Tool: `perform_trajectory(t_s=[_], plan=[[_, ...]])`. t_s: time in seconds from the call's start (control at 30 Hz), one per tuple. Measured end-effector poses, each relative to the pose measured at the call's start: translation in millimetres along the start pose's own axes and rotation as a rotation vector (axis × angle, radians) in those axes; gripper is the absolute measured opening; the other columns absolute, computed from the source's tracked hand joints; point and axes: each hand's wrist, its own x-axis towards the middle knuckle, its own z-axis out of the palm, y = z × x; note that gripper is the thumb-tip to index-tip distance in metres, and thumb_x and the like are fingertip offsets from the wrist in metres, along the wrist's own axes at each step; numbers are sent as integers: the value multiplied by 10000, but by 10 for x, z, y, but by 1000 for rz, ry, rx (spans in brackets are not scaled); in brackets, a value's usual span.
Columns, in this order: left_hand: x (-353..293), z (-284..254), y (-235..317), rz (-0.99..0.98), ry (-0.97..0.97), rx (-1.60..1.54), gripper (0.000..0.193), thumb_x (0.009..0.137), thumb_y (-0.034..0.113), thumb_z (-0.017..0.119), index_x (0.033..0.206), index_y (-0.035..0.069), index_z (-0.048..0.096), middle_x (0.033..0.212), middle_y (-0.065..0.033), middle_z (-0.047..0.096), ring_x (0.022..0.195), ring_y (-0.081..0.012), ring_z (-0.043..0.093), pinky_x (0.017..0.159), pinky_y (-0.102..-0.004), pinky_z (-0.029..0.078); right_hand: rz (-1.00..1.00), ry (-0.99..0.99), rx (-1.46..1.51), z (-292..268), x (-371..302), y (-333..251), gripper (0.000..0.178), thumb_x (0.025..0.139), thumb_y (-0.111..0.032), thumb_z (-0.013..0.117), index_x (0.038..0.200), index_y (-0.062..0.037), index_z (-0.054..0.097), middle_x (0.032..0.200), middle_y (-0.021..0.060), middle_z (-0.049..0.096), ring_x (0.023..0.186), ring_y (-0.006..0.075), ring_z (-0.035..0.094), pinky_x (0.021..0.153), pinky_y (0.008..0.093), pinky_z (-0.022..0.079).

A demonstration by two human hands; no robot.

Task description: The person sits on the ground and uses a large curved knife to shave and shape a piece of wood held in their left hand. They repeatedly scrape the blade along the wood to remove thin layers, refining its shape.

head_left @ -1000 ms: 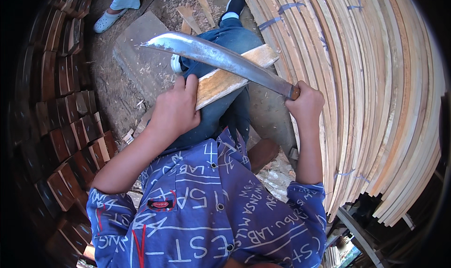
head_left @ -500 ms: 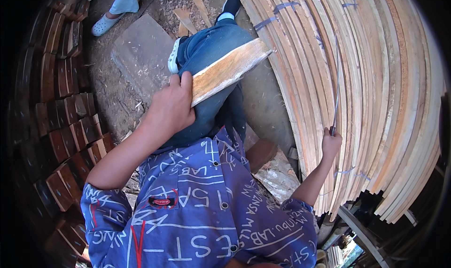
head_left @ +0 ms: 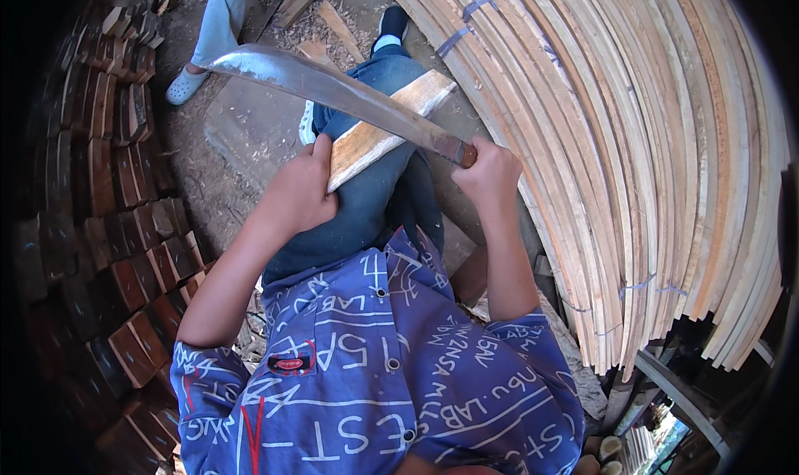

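Left hand [head_left: 295, 188] gripping flat tan wooden board [head_left: 356, 150], right hand [head_left: 493, 174] holding curved silver metal machete [head_left: 333, 84], long pale wooden strips [head_left: 599, 159] alongside

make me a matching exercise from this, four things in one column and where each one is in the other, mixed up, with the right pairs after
1. machete
2. short board
3. long wooden strips
4. pale clog

A. worn by another person, upper left
B. gripped in the left hand
C. gripped in the right hand
D. stacked along the picture's right side

Pairs: 1-C; 2-B; 3-D; 4-A
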Motion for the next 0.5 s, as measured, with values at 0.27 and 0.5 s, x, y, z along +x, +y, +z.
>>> perform_trajectory(t_s=[0.27, 0.5], plan=[[7, -83, -96, 98, -90, -102, 391, 643, 61, 524, 980, -51, 360, 853, -338, 538, 891, -523, 521, 787, -545, 417, 59, 109, -119, -125, 162, 601, 200, 610, -183, 704, 789, -94, 699, 676, 144, 657, 676, 331, 653, 616, 420, 484], [42, -141, -275, 135, -160, -204, 401, 657, 83, 505, 1016, -30, 366, 851, -330, 535, 927, -508, 522, 789, -531, 418, 595, 208, 177, -107, -189, 2003, 225, 786, -198, 683, 713, 3, 613, 541, 91, 546, 484, 222, 561, 494, 382, 425]])
